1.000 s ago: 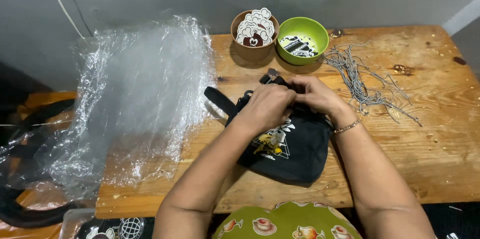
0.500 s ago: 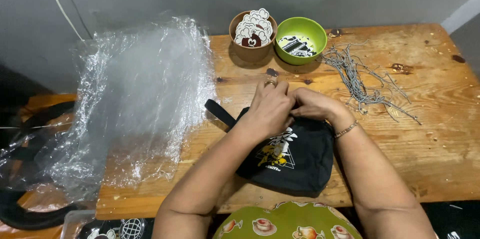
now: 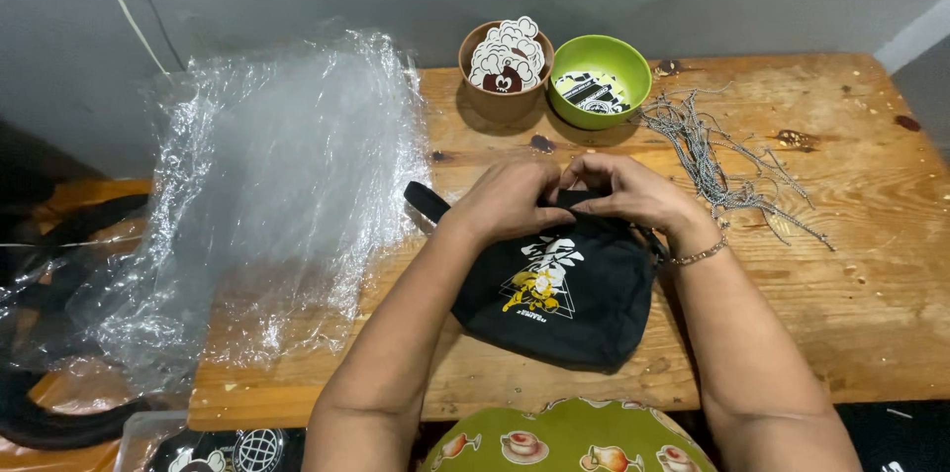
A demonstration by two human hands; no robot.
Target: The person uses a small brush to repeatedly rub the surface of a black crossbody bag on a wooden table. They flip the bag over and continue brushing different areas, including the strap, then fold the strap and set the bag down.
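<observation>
A small black fabric pouch bag with a yellow-and-white printed emblem (image 3: 559, 289) lies flat on the bare wooden table (image 3: 871, 264), just in front of the person, near the table's front edge. Its long axis runs roughly left to right, tilted a little so the right end sits lower; its top edge points away from the person, toward the wall, and a single black strap (image 3: 427, 202) juts out from its upper left corner.

Both hands meet at that top edge. The left hand (image 3: 515, 200) comes in from the lower left, knuckles up, fingers curled down and pressed together on the bag's upper rim. The right hand (image 3: 623, 190) mirrors it from the right, fingers bent and pinching the same rim, its fingertips touching those of the left hand. What exactly sits between the fingertips is hidden. A thin bead bracelet (image 3: 701, 254) circles the right wrist. Both forearms stretch forward and converge over the bag.

Beyond the hands stand two bowls, side by side: one brown round bowl (image 3: 503, 86) holding white cloud-shaped stickers, and one lime-green bowl (image 3: 599, 81) holding dark striped pieces. To the right of them lies one loose heap of thin silvery ball chains (image 3: 708, 150). One large crumpled sheet of clear plastic wrap (image 3: 277, 195) covers the table's left end.
</observation>
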